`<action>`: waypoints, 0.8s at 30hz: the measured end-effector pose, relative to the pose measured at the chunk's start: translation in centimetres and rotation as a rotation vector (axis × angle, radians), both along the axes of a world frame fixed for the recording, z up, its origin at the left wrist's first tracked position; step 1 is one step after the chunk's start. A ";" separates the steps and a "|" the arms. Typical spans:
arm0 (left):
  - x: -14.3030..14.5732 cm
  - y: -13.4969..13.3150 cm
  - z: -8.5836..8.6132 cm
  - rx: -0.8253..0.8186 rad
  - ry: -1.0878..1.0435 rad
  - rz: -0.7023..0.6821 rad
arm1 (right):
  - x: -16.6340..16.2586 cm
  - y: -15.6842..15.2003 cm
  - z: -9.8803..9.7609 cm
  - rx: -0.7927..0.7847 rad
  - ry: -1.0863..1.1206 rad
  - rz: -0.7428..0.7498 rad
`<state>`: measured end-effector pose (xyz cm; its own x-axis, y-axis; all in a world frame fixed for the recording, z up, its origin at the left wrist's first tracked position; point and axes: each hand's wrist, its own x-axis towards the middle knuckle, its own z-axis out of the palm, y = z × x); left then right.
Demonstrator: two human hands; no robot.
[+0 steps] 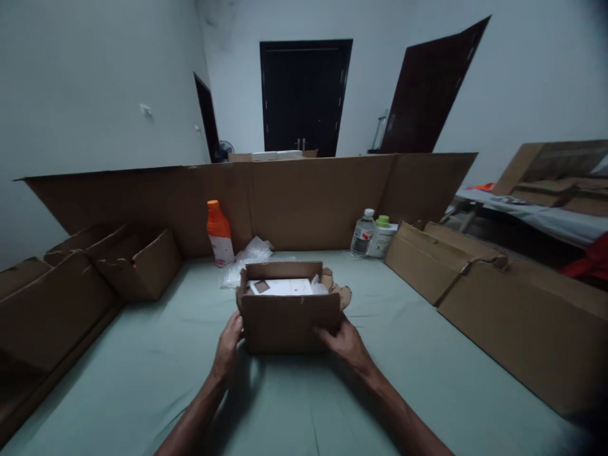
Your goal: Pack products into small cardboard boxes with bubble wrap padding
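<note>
A small open cardboard box (289,320) stands on the pale green surface (294,405) in front of me. White paper or a white packet (282,287) lies inside it. My left hand (228,345) grips the box's near left corner. My right hand (344,342) holds its near right corner, fingers against the front wall. The box's flaps stand up at the back and right.
An orange bottle (219,234) and clear plastic bags (247,256) sit behind the box. A water bottle (363,234) and a green-capped jar (382,235) stand at the back right. Cardboard boxes (137,259) line the left, flat cartons (475,278) the right, a cardboard wall (294,196) the back.
</note>
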<state>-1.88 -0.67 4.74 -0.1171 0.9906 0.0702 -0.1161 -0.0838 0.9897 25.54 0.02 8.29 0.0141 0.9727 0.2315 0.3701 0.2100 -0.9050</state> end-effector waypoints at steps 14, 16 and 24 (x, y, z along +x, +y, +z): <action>-8.0 -11.5 -0.1 0.029 0.041 0.417 | -10.7 1.4 -1.1 0.015 -0.106 0.296; -11.0 -12.8 -0.7 -0.017 0.059 0.626 | -16.9 3.3 -0.7 0.022 -0.073 0.513; -18.9 -12.9 -3.3 -0.069 0.240 1.003 | -35.0 6.2 -3.5 0.186 -0.247 0.659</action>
<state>-20.75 -13.57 1.46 -0.8818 0.4479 0.1479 0.1775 0.0244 0.9838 -9.50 6.26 4.79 -0.6353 0.7053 0.3147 0.3027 0.6023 -0.7387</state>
